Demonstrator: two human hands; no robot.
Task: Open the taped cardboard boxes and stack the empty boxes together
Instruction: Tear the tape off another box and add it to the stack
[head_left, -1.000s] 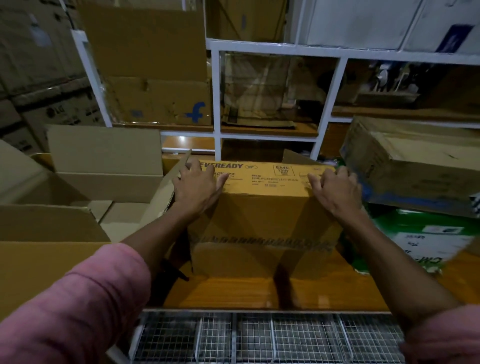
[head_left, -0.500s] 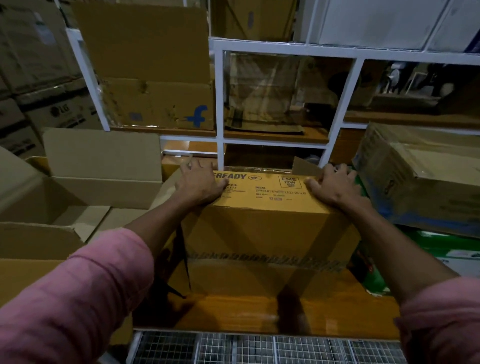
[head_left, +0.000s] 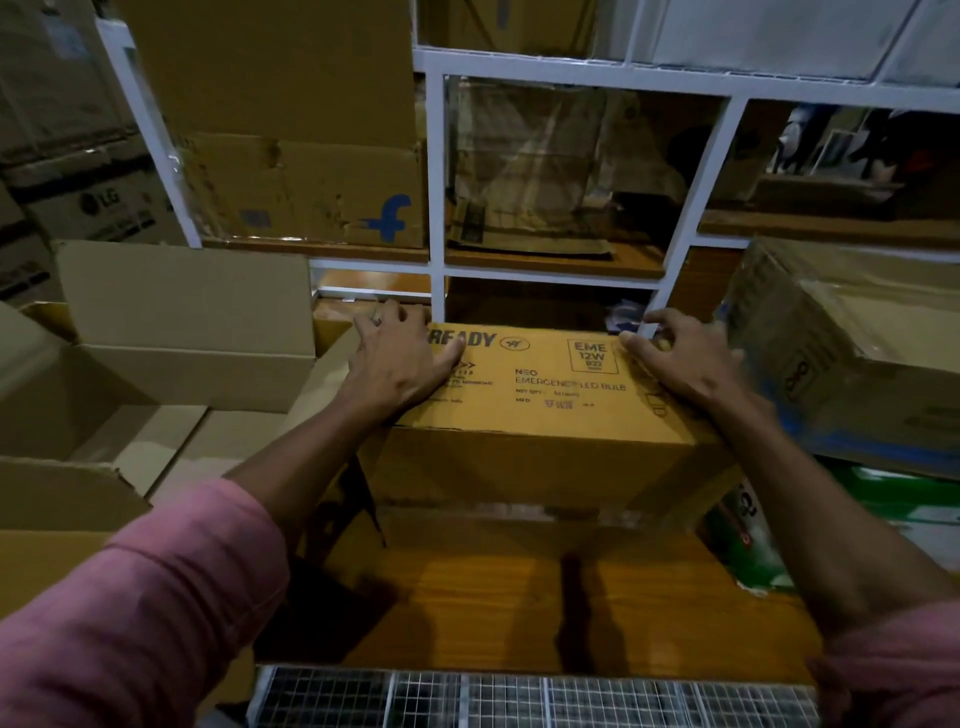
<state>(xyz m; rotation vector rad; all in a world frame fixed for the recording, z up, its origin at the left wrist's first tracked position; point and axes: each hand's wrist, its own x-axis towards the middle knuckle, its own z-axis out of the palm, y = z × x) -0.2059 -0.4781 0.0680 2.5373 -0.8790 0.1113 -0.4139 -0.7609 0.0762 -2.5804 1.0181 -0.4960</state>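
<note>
With left hand (head_left: 400, 364) and right hand (head_left: 685, 358) only pressing open-palmed on the printed yellow cardboard box (head_left: 545, 415), nothing clasped, it could slip sideways off the wooden table (head_left: 597, 597).

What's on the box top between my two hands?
In the head view, only printed lettering on the box top lies between the left hand and right hand; nothing rests there.

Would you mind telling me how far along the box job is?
Done: one opened carton sits at left, flaps up. In hand: left hand and right hand rest on the closed Eveready bulb box. Left: opening it, the wrapped box at right, and stacking.
</note>
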